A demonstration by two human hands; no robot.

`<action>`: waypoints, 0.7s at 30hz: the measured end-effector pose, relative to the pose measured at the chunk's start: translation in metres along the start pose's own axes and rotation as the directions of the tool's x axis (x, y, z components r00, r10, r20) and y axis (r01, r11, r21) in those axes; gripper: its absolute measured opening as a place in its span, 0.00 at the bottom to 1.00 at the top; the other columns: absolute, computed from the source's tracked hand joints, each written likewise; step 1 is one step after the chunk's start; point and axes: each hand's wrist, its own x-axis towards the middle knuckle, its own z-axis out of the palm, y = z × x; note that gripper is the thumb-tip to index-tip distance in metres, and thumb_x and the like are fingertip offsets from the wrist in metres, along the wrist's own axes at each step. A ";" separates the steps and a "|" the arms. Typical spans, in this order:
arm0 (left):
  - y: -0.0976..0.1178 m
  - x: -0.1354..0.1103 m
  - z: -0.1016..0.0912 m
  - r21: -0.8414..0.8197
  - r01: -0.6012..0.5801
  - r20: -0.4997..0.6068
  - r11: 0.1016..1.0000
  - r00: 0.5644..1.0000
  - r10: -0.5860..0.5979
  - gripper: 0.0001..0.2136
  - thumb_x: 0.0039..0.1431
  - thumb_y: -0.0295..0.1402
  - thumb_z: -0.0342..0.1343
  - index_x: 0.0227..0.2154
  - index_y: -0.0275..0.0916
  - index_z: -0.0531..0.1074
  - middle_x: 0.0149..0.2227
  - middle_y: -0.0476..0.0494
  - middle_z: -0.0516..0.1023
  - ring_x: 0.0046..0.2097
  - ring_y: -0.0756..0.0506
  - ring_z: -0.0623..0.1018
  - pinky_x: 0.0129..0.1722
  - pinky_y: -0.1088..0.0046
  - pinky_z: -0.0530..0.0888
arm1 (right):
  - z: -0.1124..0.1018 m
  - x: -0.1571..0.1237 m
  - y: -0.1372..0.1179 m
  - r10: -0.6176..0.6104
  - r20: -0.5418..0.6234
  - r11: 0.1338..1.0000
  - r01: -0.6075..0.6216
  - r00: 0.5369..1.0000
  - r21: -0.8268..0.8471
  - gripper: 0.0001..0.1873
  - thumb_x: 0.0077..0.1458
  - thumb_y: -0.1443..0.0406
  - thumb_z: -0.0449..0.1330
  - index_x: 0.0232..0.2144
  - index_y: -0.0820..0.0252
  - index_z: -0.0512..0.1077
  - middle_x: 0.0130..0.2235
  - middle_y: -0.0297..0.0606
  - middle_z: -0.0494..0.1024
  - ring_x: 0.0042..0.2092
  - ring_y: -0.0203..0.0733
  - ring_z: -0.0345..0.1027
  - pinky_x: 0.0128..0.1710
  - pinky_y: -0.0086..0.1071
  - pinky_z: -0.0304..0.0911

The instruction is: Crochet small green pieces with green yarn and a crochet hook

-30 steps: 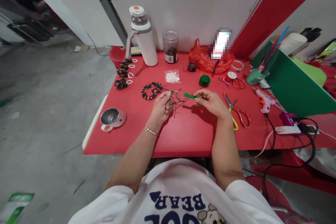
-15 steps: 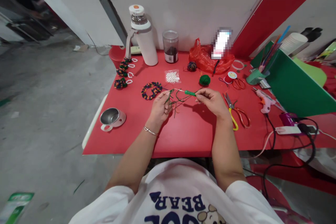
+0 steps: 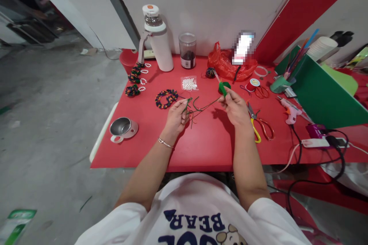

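A small piece of green yarn point(image 3: 188, 101) is pinched in my left hand point(image 3: 177, 114), with a loop standing above the fingertips. My right hand point(image 3: 233, 106) is closed on a crochet hook point(image 3: 223, 89) with a green handle, its thin shaft pointing up and away. A green strand runs from the left fingers across to the right hand. Just behind the hook lies a green yarn ball point(image 3: 227, 85), partly covered by it. Left of my left hand rests a ring of multicoloured crochet point(image 3: 166, 99). Loose yarn ends lie on the red table point(image 3: 201, 147) between the hands.
Scissors point(image 3: 255, 124) and a pink glue gun point(image 3: 291, 110) lie on the right. A steel-lined mug point(image 3: 124, 129) stands at the left. Behind are a bag of white beads point(image 3: 189, 83), a white flask point(image 3: 161, 48), a jar point(image 3: 187, 50) and a red plastic bag point(image 3: 220, 63).
My right hand has shifted slightly right and turned the crochet hook from pointing left at the loop to pointing upward. The strand between the hands is drawn straighter. My left hand stays put.
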 end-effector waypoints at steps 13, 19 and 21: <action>-0.019 0.000 0.001 0.079 0.017 0.070 0.997 0.997 -0.023 0.16 0.47 0.40 0.73 0.34 0.38 0.75 0.09 0.62 0.61 0.09 0.56 0.54 0.11 0.81 0.50 | 0.031 0.002 0.017 0.180 -0.033 0.941 -0.162 0.983 0.296 0.17 0.46 0.58 0.77 0.31 0.54 0.72 0.33 0.26 0.79 0.27 0.26 0.66 0.20 0.19 0.58; -0.019 -0.001 0.002 0.102 0.020 0.064 0.995 0.998 -0.027 0.16 0.48 0.40 0.73 0.34 0.37 0.75 0.09 0.61 0.61 0.09 0.56 0.56 0.11 0.81 0.50 | 0.035 0.000 0.014 0.199 -0.025 0.917 -0.178 0.980 0.356 0.20 0.42 0.59 0.79 0.32 0.54 0.74 0.32 0.26 0.81 0.29 0.28 0.75 0.23 0.18 0.69; -0.018 -0.001 0.002 0.105 0.019 0.055 0.994 0.998 -0.025 0.16 0.48 0.41 0.73 0.34 0.37 0.75 0.09 0.61 0.61 0.10 0.56 0.56 0.11 0.81 0.49 | 0.036 -0.001 0.013 0.194 0.007 0.914 -0.183 0.981 0.362 0.21 0.40 0.58 0.80 0.33 0.55 0.75 0.32 0.27 0.82 0.30 0.30 0.77 0.24 0.19 0.72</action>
